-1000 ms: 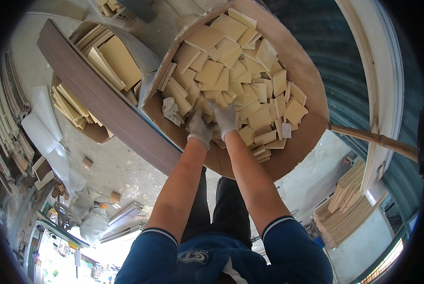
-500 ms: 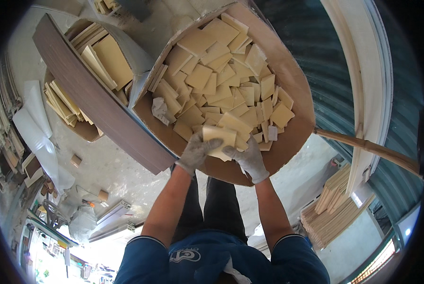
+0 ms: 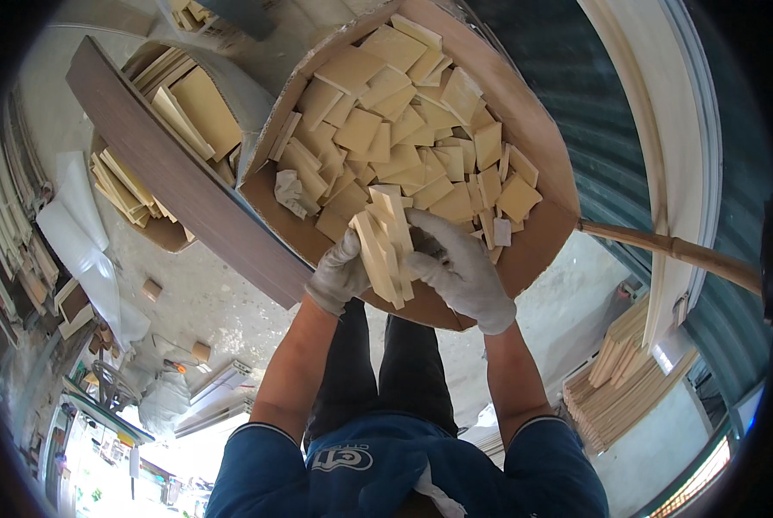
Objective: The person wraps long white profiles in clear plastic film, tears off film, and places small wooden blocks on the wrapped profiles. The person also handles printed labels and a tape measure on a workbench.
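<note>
A small stack of pale, flat wooden pieces (image 3: 383,246) is held on edge between my two gloved hands, over the near side of a large cardboard box (image 3: 549,252). My left hand (image 3: 341,273) grips the stack from its left side. My right hand (image 3: 464,269) curls against the right side, with its thumb near the lower end; some of its fingers are hidden behind the wood. Below and beyond lie many loose rectangular wooden pieces (image 3: 358,129), piled at all angles in the box. A crumpled whitish scrap (image 3: 293,193) sits by the box's left wall.
A long brown panel (image 3: 179,173) leans along the box's left side. Behind it stands another carton (image 3: 253,95) with larger boards. At right, a wooden pole (image 3: 671,255) reaches the box's edge, and stacked wooden strips (image 3: 620,380) lie below it.
The held pieces have turned from lying face up to standing on edge, and more of them show as a stack. My right hand has shifted up and round their right side.
</note>
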Demonstrator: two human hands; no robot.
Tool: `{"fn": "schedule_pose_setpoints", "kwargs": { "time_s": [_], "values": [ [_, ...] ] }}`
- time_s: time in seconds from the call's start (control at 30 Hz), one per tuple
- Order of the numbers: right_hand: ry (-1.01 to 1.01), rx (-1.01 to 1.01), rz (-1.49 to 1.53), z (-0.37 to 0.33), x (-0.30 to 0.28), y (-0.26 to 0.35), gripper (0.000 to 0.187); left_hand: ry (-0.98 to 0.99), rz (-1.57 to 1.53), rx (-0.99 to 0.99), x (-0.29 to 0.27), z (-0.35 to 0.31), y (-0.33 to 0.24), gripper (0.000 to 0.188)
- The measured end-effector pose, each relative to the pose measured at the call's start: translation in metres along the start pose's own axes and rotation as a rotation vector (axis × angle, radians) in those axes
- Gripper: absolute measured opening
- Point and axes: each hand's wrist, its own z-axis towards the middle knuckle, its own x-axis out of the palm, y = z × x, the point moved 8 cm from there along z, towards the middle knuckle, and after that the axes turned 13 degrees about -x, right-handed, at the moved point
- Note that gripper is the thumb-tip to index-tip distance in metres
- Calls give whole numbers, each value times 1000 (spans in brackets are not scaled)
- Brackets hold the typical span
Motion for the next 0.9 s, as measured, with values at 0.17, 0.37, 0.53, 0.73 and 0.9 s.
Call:
{"fn": "schedule_pose_setpoints", "kwargs": {
  "time_s": [0.17, 0.37, 0.53, 0.73, 0.9],
  "values": [
    [56, -66, 15, -6, 7, -5, 53, -76, -36, 22, -17, -11, 6, 84],
    [-272, 107, -83, 72, -39, -92, 42, -27, 66, 25, -13, -31, -10, 80],
    [-636, 266, -27, 173, -67, -171, 79, -64, -5, 112, -21, -41, -29, 84],
    [-774, 353, 66, 223, -56, -190, 82, -26, 44, 181, -29, -50, -54, 90],
    [-773, 209, 11, 223, -66, -145, 76, -33, 90, 242, -38, -48, -67, 65]
  ]
}}
